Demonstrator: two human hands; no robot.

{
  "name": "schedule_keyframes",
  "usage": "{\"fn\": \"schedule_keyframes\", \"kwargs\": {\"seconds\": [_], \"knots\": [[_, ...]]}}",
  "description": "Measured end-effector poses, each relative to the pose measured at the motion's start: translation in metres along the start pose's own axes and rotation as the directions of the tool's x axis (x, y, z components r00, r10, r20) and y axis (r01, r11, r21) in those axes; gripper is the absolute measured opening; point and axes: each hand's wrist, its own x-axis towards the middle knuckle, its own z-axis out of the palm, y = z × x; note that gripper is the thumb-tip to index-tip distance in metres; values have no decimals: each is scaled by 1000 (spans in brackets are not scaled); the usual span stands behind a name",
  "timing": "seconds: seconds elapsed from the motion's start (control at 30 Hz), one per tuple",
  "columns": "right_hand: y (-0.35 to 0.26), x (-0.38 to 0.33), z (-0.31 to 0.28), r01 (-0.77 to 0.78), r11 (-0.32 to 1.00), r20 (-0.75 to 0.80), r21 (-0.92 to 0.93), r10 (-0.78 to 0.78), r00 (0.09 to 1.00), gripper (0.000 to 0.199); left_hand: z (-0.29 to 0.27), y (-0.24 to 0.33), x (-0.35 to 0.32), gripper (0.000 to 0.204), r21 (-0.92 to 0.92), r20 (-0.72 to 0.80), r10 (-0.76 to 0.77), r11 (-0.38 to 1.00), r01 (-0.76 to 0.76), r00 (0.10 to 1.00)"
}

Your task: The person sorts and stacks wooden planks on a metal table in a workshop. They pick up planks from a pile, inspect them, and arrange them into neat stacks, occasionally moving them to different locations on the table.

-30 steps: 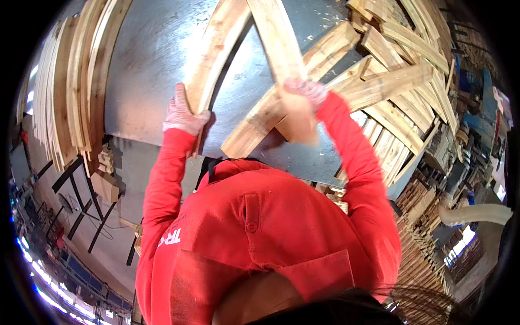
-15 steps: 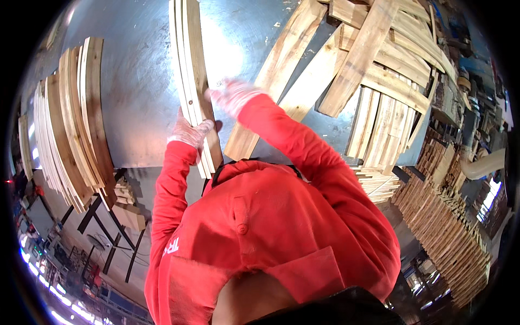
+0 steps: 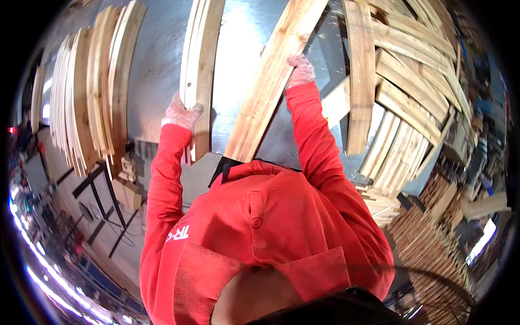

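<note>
- While the plank [image 3: 273, 81] hides most fingers of the right hand [image 3: 301, 71], its thumb presses the plank's right edge; far end cut off above.
- Left hand [image 3: 182, 114] pinches the boards [image 3: 203, 76] between thumb and fingers; far ends also cut off.
- Plank slants over the grey metal tabletop [image 3: 154, 70], contact unclear; glare between; workshop rim blurred.
- Board pile [image 3: 409, 92] right, board row [image 3: 97, 86] left; red shirt [image 3: 222, 222] blocks the view below.

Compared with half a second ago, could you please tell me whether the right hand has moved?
Yes; against the metal table, the right hand has moved rightward, toward the pile of boards.
</note>
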Motion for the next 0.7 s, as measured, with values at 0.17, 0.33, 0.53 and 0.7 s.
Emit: {"fn": "schedule_keyframes", "kwargs": {"seconds": [0.17,0.33,0.53,0.7], "knots": [[32,37,-22,208,571,126,-794,-180,976,30,-7,3,3,69,153,-26,1,988,3,1000],[31,1,83,-33,183,0,-982,177,984,49,1,40,-12,99,88,-8,16,996,-16,1000],[-59,-80,110,316,-781,462,-538,40,886,107,17,38,-20,111,304,-67,-84,948,100,994],[-120,-75,10,214,-901,109,-377,187,976,100,11,45,-22,108,328,-17,-101,939,100,995]]}}
